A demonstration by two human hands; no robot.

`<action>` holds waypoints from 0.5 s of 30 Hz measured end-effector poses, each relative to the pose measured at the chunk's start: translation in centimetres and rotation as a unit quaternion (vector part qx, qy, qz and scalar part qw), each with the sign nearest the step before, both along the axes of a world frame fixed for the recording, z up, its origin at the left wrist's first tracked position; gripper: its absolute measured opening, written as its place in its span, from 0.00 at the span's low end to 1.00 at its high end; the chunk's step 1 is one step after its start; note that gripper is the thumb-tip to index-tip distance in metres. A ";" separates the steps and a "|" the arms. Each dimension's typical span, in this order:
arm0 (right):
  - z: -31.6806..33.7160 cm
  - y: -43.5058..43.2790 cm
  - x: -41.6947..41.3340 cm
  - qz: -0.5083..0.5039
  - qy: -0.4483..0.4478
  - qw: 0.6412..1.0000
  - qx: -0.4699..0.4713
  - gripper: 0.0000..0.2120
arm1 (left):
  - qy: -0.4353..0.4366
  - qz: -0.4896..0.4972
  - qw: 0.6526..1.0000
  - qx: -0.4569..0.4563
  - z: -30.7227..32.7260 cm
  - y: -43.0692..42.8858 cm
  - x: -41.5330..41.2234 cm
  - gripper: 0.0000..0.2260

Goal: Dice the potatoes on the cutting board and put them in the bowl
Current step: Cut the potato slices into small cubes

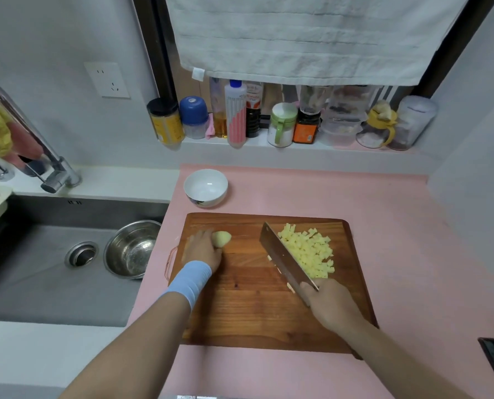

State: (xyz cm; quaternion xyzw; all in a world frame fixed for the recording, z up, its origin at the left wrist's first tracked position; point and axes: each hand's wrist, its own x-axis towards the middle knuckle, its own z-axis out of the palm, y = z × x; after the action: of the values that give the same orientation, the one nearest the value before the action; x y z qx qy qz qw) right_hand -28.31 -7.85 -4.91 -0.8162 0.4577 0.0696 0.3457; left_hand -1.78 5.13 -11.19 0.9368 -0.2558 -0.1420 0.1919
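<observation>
On the wooden cutting board [240, 298], left hand [201, 250] curling round a peeled potato piece [222, 238], right hand [330, 305] gripping a cleaver [286, 259] — blade edging the diced potato pile [309, 251], white bowl [205, 187] sitting beyond.

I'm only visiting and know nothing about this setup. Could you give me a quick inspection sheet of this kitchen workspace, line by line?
Surface: pink counter with a wooden cutting board lying on it.
Job's things: pile of potato cubes on the board's right side; one uncut potato piece on its left; white bowl behind the board, empty.
Clutter: steel bowl in the sink; jars and bottles along the ledge.
Hands: left hand holds the potato piece; right hand grips the cleaver, blade beside the cubes.
Cables: nothing seen.
Surroundings: faucet, wall socket, towel hanging above the ledge.
</observation>
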 end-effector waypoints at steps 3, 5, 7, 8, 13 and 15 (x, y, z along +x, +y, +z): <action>0.2 0.0 0.5 0.012 -0.017 1.000 0.001 0.18 | -0.017 -0.051 0.997 0.053 -0.6 -1.3 0.5 0.28; 0.2 0.1 0.9 0.020 -0.029 0.999 0.009 0.18 | -0.035 -0.051 0.997 0.040 -1.0 -1.8 0.6 0.25; 0.0 0.1 1.4 0.021 -0.033 0.999 0.016 0.17 | -0.044 -0.045 0.998 0.013 -1.3 -2.0 0.8 0.21; -0.1 0.0 1.5 0.020 -0.031 0.999 0.018 0.17 | -0.042 -0.045 0.998 0.007 -1.5 -2.0 0.9 0.20; -0.8 -0.1 2.1 0.017 -0.030 0.999 0.025 0.16 | -0.016 -0.064 0.998 0.005 -1.6 -1.9 1.5 0.26; -0.8 -0.2 2.4 0.017 -0.033 0.999 0.030 0.16 | -0.005 -0.075 0.997 0.010 -1.6 -2.1 1.7 0.26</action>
State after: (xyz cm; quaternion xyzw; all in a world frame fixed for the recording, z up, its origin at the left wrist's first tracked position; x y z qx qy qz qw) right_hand -25.91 -8.07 -5.69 -0.8153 0.4296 0.0622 0.3833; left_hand -0.07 2.98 -12.82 0.9175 -0.3251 -0.1535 0.1703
